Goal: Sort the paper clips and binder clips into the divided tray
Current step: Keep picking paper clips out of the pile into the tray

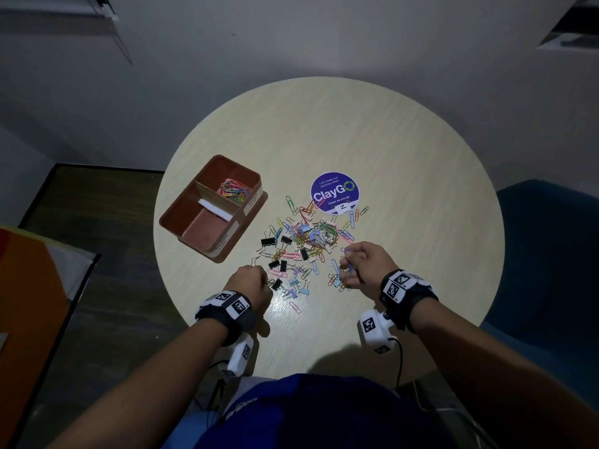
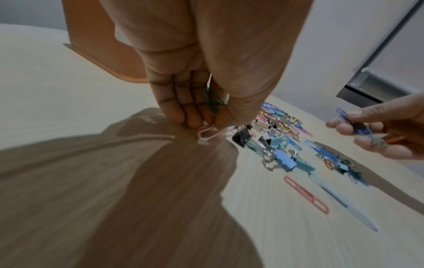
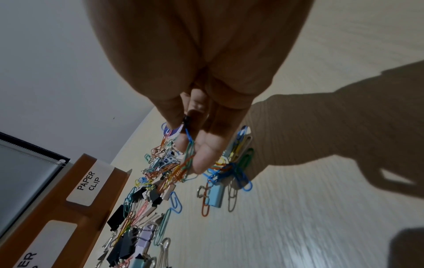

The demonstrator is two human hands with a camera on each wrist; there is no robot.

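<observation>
Head view: mixed pile of paper clips and binder clips is sitting mid-counter, divided tray to its left. Far compartment is already holding coloured paper clips; near one is looking empty of clips. Left hand is working the pile's near-left edge, right hand the near-right edge.

Left wrist view: left hand is pinching a pink paper clip against the counter, with green paper clips tucked in the curled fingers.

Right wrist view: right hand is pinching a bunch of paper clips, thumb against fingertips, above the pile.

Handling, as a judgement: paper clips are light, thin, springy wire, slippery on a smooth counter and prone to interlocking, so nip one loop end and lift. Binder clips are stiffer and bulkier; grab by the body or wire handles.
</observation>
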